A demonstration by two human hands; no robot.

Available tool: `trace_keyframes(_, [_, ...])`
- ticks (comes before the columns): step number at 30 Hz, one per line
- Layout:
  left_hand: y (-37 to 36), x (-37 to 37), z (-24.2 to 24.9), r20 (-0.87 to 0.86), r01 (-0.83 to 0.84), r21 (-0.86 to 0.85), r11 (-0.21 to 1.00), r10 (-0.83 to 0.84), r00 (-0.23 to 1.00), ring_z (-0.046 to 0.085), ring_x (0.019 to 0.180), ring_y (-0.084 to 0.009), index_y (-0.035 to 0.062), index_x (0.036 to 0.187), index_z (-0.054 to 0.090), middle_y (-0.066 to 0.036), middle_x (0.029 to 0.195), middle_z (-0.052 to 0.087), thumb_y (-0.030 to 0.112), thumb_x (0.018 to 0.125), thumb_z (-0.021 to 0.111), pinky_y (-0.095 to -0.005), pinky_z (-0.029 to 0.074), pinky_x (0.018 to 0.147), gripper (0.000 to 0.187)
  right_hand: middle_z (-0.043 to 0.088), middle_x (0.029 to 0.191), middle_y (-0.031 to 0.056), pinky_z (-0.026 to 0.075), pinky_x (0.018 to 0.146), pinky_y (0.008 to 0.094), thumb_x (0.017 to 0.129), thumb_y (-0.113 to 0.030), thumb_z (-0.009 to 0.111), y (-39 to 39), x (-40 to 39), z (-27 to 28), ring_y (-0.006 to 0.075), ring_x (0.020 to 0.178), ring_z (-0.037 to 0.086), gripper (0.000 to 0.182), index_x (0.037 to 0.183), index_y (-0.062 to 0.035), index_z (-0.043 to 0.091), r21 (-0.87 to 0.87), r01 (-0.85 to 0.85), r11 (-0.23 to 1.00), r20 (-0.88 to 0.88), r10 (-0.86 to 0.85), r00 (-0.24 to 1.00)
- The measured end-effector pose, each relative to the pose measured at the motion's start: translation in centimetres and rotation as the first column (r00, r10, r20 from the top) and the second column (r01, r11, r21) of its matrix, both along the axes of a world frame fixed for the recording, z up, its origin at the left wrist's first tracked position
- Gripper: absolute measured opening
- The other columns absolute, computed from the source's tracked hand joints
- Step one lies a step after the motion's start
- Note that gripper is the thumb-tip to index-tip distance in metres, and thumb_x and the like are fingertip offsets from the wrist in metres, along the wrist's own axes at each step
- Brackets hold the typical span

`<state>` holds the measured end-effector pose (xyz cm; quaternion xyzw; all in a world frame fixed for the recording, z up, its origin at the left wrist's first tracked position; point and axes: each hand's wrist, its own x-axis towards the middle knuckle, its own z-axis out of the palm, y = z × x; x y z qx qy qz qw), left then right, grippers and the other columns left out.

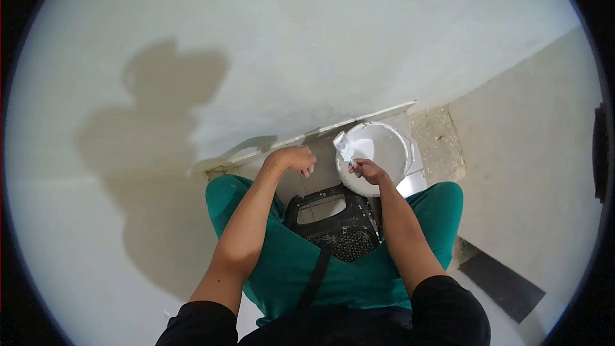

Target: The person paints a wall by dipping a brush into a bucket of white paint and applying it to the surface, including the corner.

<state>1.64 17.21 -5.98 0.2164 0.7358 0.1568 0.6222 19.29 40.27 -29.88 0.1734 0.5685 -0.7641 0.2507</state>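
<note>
My right hand [367,170] is closed around the handle of a paintbrush [344,147] whose head is coated in white. The brush points up and away from me, over the left rim of a white bucket [408,147]. Whitish paint lies inside the bucket, and smears mark its rim. To the left, my left hand [296,159] hangs in the air near the wall, its fingers curled in with nothing visible in them. It is apart from the bucket and the brush.
A black plastic stool [339,227], speckled with white, stands between my knees. The pale wall [307,45] rises in front, with a ledge strip [359,117] at its foot. Another wall [525,134] stands on the right, and a dark rectangular piece [503,285] lies at lower right.
</note>
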Motion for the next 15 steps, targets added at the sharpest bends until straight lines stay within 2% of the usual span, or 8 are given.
trace_keyframes(4, [-6.3, -1.1, 0.6, 0.103, -0.084, -0.005, 0.996, 0.084, 0.991, 0.064, 0.078, -0.0176, -0.0015, 0.085, 0.067, -0.010, 0.082, 0.070, 0.026, 0.085, 0.040, -0.0321, 0.049, 0.073, 0.039, 0.059, 0.083, 0.0034, 0.040, 0.064, 0.0258, 0.094, -0.020, 0.048, -3.9, -3.1, 2.0, 0.0129, 0.073, 0.054, 0.021, 0.088, -0.0037, 0.060, 0.104, -0.300, 0.948, -0.079, 0.308, 0.948])
trace_keyframes(7, [-11.8, -2.1, 4.0, 0.015, -0.236, 0.027, 0.971, 0.236, 0.972, 0.064, 0.076, -0.0178, -0.0008, 0.083, 0.067, -0.009, 0.078, 0.070, 0.026, 0.084, 0.040, -0.0313, 0.049, 0.071, 0.039, 0.061, 0.080, 0.0058, 0.042, 0.059, 0.0310, 0.094, -0.027, 0.047, -9.2, -5.0, 1.8, 0.0148, 0.070, 0.056, 0.029, 0.094, -0.0021, 0.063, 0.282, -0.399, 0.873, -0.192, 0.458, 0.868])
trace_keyframes(8, [-13.8, -2.2, 5.1, -0.015, -0.288, 0.032, 0.957, 0.289, 0.957, 0.063, 0.074, -0.0179, 0.0008, 0.080, 0.067, -0.009, 0.076, 0.069, 0.027, 0.083, 0.039, -0.0310, 0.049, 0.070, 0.039, 0.061, 0.080, 0.0073, 0.044, 0.061, 0.0313, 0.095, -0.026, 0.047, -11.1, -5.8, 2.0, 0.0156, 0.071, 0.058, 0.030, 0.092, -0.0006, 0.062, 0.308, -0.471, 0.826, -0.095, 0.520, 0.849])
trace_keyframes(11, [-19.7, -2.0, 5.5, -0.064, -0.372, -0.021, 0.928, 0.370, 0.927, 0.064, 0.076, -0.0177, 0.0019, 0.079, 0.067, -0.009, 0.077, 0.070, 0.027, 0.083, 0.037, -0.0322, 0.049, 0.070, 0.039, 0.060, 0.075, 0.0073, 0.044, 0.060, 0.0312, 0.095, -0.025, 0.047, -17.3, -7.7, 4.5, 0.0158, 0.068, 0.057, 0.030, 0.088, 0.0001, 0.061, 0.252, -0.556, 0.792, 0.087, 0.553, 0.828])
trace_keyframes(12, [-21.2, -1.4, 5.8, -0.085, -0.420, -0.046, 0.907, 0.415, 0.906, 0.064, 0.077, -0.0177, 0.0021, 0.080, 0.068, -0.009, 0.078, 0.070, 0.028, 0.083, 0.037, -0.0327, 0.049, 0.071, 0.040, 0.059, 0.072, 0.0070, 0.044, 0.058, 0.0316, 0.095, -0.026, 0.047, -19.3, -7.9, 3.3, 0.0163, 0.065, 0.057, 0.029, 0.087, -0.0002, 0.060, 0.190, -0.520, 0.833, 0.066, 0.518, 0.853])
trace_keyframes(14, [-23.7, 0.1, 6.5, -0.127, -0.505, -0.092, 0.858, 0.493, 0.861, 0.065, 0.080, -0.0176, 0.0026, 0.080, 0.068, -0.009, 0.079, 0.070, 0.029, 0.084, 0.036, -0.0337, 0.049, 0.072, 0.042, 0.057, 0.073, 0.0061, 0.044, 0.058, 0.0305, 0.096, -0.022, 0.044, -23.1, -8.7, 3.4, 0.0166, 0.065, 0.056, 0.026, 0.087, -0.0010, 0.058, 0.159, -0.483, 0.861, 0.189, 0.454, 0.871])
trace_keyframes(15, [-25.0, 0.4, 6.0, -0.095, -0.518, -0.106, 0.849, 0.510, 0.855, 0.066, 0.083, -0.0184, 0.0033, 0.082, 0.068, -0.009, 0.081, 0.070, 0.032, 0.084, 0.037, -0.0342, 0.049, 0.072, 0.042, 0.056, 0.074, 0.0057, 0.045, 0.058, 0.0299, 0.097, -0.019, 0.043, -25.1, -8.9, 3.5, 0.0167, 0.065, 0.055, 0.025, 0.087, -0.0013, 0.057, 0.150, -0.459, 0.876, 0.252, 0.416, 0.874])
